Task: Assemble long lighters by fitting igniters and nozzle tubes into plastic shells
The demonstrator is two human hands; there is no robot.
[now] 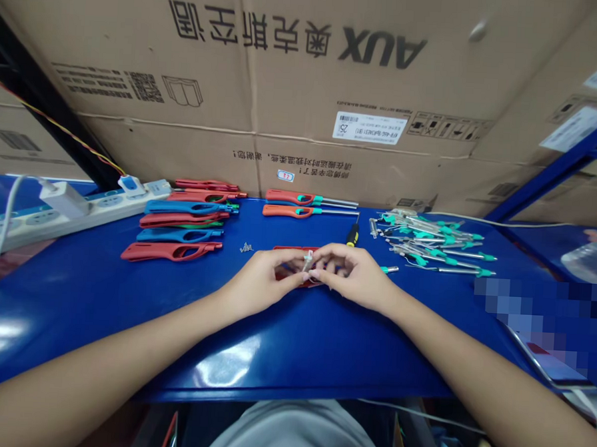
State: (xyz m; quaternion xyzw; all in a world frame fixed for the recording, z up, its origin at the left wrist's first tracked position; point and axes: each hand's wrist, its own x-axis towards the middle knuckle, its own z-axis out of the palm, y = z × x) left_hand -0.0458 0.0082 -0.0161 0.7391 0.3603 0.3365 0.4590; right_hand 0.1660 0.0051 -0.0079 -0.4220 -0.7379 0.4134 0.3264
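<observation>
Fingertips of my left hand (261, 281) and my right hand (350, 274) meet at the middle of the table. Both are closed in a pinch on a small pale part (307, 260), whose kind I cannot make out. Beneath the hands lies a red lighter casing (311, 284), mostly covered by the fingers. A teal-tipped metal piece (390, 270) shows just beyond my right hand. Behind that hand is a screwdriver with a black and yellow handle (352, 236). Several small screws (246, 247) lie to the left of my left hand.
Red and blue lighter casings (182, 236) form a column at left, beside a white power strip (109, 203). Two orange-red lighters with metal tubes (289, 211) lie at the back. Metal tubes with teal parts (438, 241) are heaped at right. A large cardboard box (286, 83) stands behind.
</observation>
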